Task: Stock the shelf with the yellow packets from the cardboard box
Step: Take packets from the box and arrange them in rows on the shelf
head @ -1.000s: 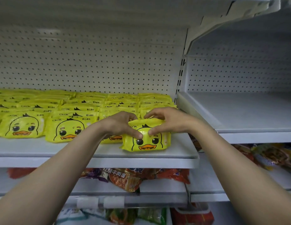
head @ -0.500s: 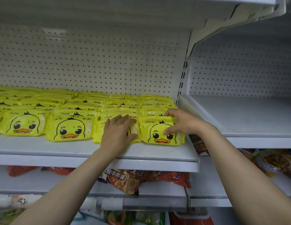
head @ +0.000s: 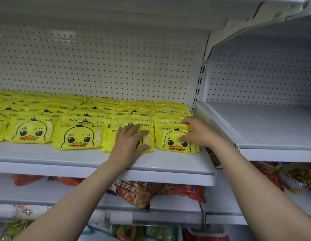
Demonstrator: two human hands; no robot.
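Note:
Yellow duck-face packets fill the white shelf [head: 168,166] in several overlapping rows. My right hand [head: 198,132] pinches the front packet of the rightmost row [head: 172,140], thumb on its face and fingers over its top edge. My left hand [head: 129,141] lies flat with straight fingers on the front packet of the neighbouring row [head: 108,145], covering most of its duck face. Two more front packets [head: 78,137] stand to the left. The cardboard box is out of view.
To the right is a bare white shelf [head: 264,129], set a little higher. A perforated back panel [head: 107,70] rises behind the packets. Shelves below hold red and orange noodle bags [head: 139,192]. Another shelf overhangs at the top.
The packet both hands held at the shelf front has been pushed back into the rightmost row. My left hand moved off it onto the neighbouring packet and flattened.

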